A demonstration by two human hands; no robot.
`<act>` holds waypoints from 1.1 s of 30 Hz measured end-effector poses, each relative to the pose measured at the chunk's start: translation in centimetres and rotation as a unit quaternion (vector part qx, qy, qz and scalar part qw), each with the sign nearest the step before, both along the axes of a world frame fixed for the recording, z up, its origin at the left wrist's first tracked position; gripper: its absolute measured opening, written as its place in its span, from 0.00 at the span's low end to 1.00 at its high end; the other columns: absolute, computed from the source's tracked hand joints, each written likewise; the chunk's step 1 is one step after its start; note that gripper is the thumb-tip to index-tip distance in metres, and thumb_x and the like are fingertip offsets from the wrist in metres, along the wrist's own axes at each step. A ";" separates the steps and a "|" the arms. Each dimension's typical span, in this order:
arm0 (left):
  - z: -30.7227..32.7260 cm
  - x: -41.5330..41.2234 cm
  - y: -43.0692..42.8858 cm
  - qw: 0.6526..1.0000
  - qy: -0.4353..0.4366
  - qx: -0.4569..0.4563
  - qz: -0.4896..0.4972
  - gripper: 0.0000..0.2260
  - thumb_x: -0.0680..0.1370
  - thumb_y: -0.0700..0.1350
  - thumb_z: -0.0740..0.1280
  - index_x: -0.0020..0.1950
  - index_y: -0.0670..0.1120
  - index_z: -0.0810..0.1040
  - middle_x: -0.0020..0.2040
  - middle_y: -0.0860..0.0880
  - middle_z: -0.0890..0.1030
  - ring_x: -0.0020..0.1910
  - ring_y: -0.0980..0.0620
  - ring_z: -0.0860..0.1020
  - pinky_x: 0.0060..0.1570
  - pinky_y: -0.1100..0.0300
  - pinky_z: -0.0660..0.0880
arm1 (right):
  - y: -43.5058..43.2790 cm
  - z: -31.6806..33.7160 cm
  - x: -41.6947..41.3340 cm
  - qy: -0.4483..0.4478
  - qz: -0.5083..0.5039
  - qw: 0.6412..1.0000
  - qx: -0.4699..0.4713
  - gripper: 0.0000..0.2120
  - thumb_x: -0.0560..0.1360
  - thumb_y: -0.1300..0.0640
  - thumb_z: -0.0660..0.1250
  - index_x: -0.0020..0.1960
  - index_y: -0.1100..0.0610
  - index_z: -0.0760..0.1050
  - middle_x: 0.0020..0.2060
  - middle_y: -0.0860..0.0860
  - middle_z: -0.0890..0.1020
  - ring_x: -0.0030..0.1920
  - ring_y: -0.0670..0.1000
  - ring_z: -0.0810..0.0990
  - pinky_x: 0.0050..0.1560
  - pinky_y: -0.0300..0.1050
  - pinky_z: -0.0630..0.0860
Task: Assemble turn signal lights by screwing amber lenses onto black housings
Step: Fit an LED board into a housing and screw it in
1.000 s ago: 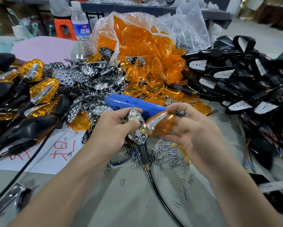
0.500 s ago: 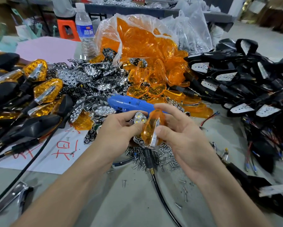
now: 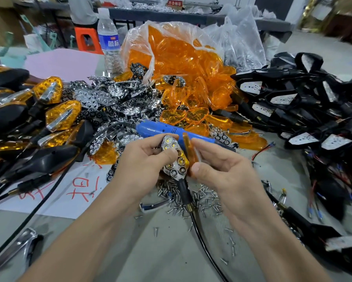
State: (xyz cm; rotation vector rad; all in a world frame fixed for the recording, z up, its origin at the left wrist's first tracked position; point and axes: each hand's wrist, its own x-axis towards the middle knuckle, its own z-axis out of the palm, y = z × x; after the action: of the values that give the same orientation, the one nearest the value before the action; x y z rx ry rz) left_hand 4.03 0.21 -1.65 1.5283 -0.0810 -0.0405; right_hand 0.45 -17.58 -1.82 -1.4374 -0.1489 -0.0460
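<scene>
Where the grey table [image 3: 167, 251] lies nearest, a few stray screws are scattered beside a black cable [image 3: 201, 231] that runs up to the stem of the housing [image 3: 174, 159]. That housing sits in the left hand [image 3: 144, 165], fingers curled round its left side and thumb across its chrome reflector face, which points toward the camera. The right hand [image 3: 217, 169] pinches an amber lens [image 3: 189, 153] between thumb and fingertips. The lens stands edge-on and touches the housing's right edge. Just under both hands a heap of small screws [image 3: 205, 198] covers the table. To the near left lies a white paper [image 3: 69, 192] with red characters. Just beyond the hands a blue electric screwdriver [image 3: 160, 130] lies on its side, its black cord curving off left. Further left are finished lights [image 3: 57, 117], amber on black, piled together. A mound of chrome reflectors [image 3: 109, 98] lies in the middle. To the right, black housings [image 3: 303, 102] with white boards and thin wires form a tangled pile. Behind the screwdriver loose amber lenses spill from a clear plastic bag [image 3: 181, 55]. Far left of the bag stands a water bottle [image 3: 108, 39], with a pink sheet [image 3: 63, 62] beside it and an orange stool [image 3: 87, 40] beyond.
</scene>
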 end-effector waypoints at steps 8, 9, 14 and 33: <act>-0.4 -0.1 -0.1 1.000 -0.004 0.004 0.013 0.12 0.77 0.35 0.73 0.54 0.50 0.88 0.48 0.45 0.88 0.47 0.46 0.87 0.53 0.41 0.83 | 2.8 -0.6 -1.5 -0.080 -0.101 0.979 -0.156 0.30 0.69 0.65 0.77 0.65 0.41 0.81 0.57 0.33 0.84 0.61 0.36 0.81 0.64 0.37 0.77; -0.5 -0.1 0.0 1.000 -0.003 -0.002 0.011 0.12 0.78 0.35 0.73 0.54 0.50 0.88 0.48 0.46 0.89 0.48 0.46 0.87 0.51 0.45 0.83 | 3.0 -0.7 -1.6 -0.080 -0.112 0.974 -0.179 0.29 0.71 0.66 0.77 0.66 0.42 0.81 0.57 0.32 0.84 0.60 0.36 0.81 0.65 0.39 0.77; 0.0 -0.2 -0.1 0.991 0.065 -0.092 -0.074 0.12 0.77 0.38 0.70 0.55 0.50 0.88 0.53 0.43 0.88 0.50 0.44 0.87 0.42 0.56 0.83 | 3.1 -0.6 -1.8 -0.084 -0.150 0.957 -0.234 0.30 0.72 0.64 0.77 0.67 0.37 0.79 0.59 0.31 0.83 0.61 0.33 0.80 0.66 0.36 0.75; -0.1 -0.1 0.3 0.977 0.078 -0.148 -0.134 0.20 0.79 0.28 0.61 0.67 0.43 0.80 0.56 0.43 0.87 0.51 0.45 0.86 0.44 0.55 0.82 | 2.7 0.3 -2.0 -0.128 -0.193 0.911 -0.341 0.26 0.69 0.62 0.78 0.64 0.44 0.83 0.58 0.38 0.85 0.60 0.35 0.81 0.63 0.29 0.74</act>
State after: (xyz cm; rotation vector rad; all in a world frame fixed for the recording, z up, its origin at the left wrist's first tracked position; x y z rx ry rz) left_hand 3.95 0.52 -1.75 1.2035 -0.1603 -0.3484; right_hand -1.56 -14.87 -1.52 -2.1425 -0.0942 -0.5577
